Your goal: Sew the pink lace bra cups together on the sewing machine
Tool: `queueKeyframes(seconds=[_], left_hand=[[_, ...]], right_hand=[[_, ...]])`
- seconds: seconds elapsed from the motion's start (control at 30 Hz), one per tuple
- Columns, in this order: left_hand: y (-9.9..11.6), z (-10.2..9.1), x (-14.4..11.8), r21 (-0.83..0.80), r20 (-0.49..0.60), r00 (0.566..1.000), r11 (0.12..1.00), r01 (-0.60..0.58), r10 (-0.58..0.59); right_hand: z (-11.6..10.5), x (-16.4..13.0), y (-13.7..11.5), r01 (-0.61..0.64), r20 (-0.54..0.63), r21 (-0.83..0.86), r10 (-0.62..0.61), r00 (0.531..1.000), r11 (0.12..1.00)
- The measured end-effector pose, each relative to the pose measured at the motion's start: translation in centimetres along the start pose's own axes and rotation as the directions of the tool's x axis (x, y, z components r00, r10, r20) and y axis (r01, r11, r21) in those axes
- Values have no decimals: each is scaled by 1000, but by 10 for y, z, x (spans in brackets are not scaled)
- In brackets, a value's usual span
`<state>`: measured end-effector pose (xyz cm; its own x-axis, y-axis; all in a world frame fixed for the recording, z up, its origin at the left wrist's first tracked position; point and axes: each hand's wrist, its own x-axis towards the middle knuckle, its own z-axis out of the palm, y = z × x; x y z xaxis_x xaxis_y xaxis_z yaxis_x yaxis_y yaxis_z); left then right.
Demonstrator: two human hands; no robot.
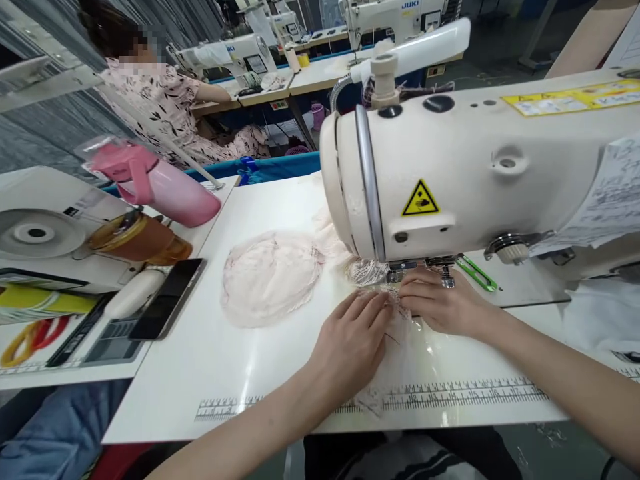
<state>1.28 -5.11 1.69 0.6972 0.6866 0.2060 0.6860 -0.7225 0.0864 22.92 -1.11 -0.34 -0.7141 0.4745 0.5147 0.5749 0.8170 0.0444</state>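
A cream sewing machine [480,173] stands on the white table [200,373]. Under its head, by the presser foot [443,270], lies a strip of white lace [367,272]. My left hand [353,340] lies flat on pale sheer fabric [400,360], fingers pressing it down just left of the foot. My right hand [440,303] pinches the lace edge right in front of the foot. A pale pink lace cup piece [270,277] rests on the table to the left, joined to the fabric under the machine.
A pink bottle [160,187], a brown cup [140,240] and a black phone [167,297] sit at the left, by coloured rings [30,337]. Green snips [477,272] lie right of the foot. A printed ruler [450,393] runs along the front edge. Another person [165,100] sews behind.
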Motion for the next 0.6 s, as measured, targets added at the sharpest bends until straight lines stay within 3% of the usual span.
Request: queueKeyframes(seconds=[0.17, 0.47, 0.6], left_hand=[[-9, 7, 8, 75, -51, 998, 997, -24, 28], [-29, 20, 22, 109, -67, 994, 991, -76, 84], [-34, 22, 28, 103, -95, 993, 993, -61, 71]], right_hand=[[5, -1, 5, -12, -40, -27, 11, 999, 1000], [7, -6, 1, -92, 49, -71, 96, 994, 993], [10, -8, 1, -166, 110, 26, 163, 981, 986]])
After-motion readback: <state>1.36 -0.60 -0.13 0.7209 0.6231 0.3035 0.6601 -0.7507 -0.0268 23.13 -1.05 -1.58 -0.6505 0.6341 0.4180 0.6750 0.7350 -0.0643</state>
